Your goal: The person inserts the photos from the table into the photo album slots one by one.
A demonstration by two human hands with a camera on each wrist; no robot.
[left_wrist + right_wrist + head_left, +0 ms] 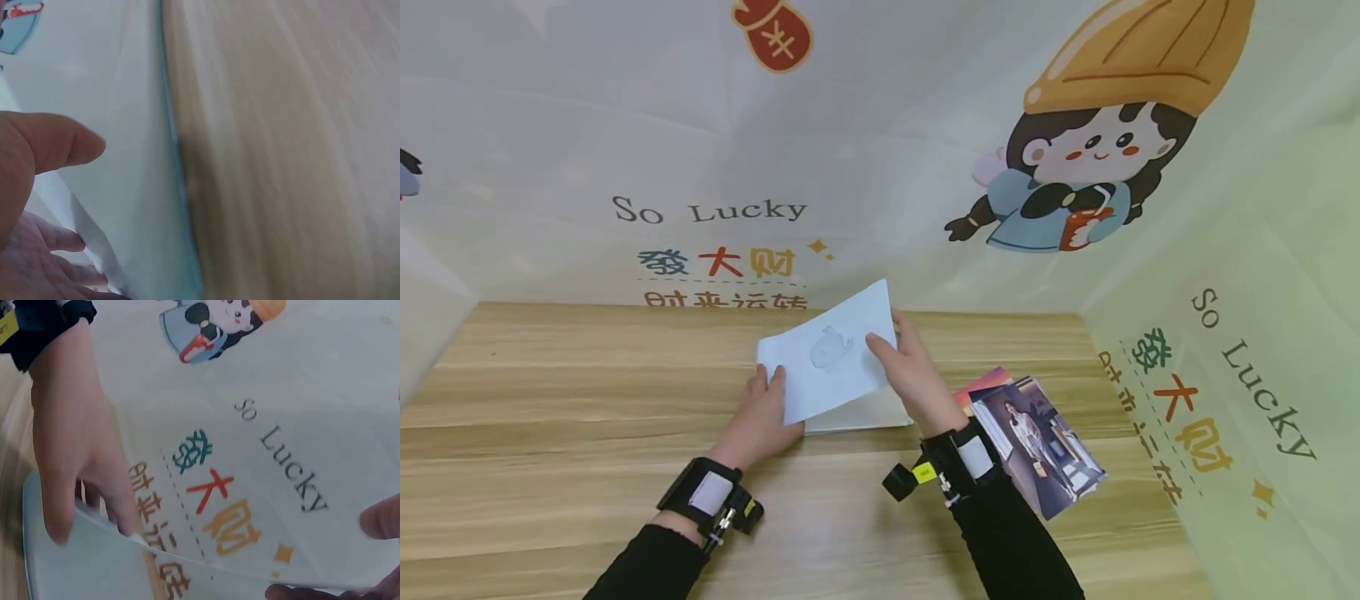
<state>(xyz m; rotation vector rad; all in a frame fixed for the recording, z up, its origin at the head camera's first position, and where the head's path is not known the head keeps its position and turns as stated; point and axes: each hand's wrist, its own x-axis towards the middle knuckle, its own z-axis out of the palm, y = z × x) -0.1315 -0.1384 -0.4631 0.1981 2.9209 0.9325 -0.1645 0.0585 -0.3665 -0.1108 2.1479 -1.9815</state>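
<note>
A white sheet of paper point(808, 392) with a pale blue outline drawing point(831, 347) is held tilted above the table. My right hand point(917, 375) pinches its right edge, thumb on the front and fingers behind. At the lower left edge, my left hand point(760, 421) has its fingertips over the paper, and its thumb reaches beneath. Under the sheet lies a flat white thing point(865, 414), partly hidden. The left wrist view shows the rounded corner and bluish edge of this white thing point(147, 206), with my left thumb point(69, 142) extended above it.
Printed pictures point(1037, 442) overlap in a pile beside my right forearm, the top one showing a person in white. The wood-grain table point(565, 400) meets a pale printed cloth point(880, 167) at the back and sides. Each wrist wears a black strap with a small camera.
</note>
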